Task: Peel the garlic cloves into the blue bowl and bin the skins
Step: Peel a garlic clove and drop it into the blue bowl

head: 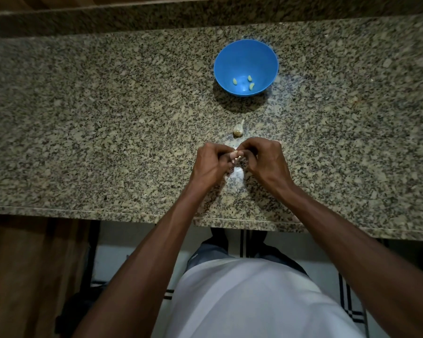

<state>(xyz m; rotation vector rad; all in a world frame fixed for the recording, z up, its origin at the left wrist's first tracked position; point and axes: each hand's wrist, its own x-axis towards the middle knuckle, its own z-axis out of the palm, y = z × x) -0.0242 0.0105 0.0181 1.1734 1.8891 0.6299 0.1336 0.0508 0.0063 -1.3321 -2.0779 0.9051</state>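
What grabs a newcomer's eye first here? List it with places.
The blue bowl stands out at the counter's far middle, holding three peeled cloves. Nearer, the left hand and right hand pinch a clove together, with a garlic piece lying between them and the bowl.

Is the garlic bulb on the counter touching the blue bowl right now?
Apart. The head view shows the garlic bulb lying nearer the person, with a clear strip of bare granite counter between it and the blue bowl.
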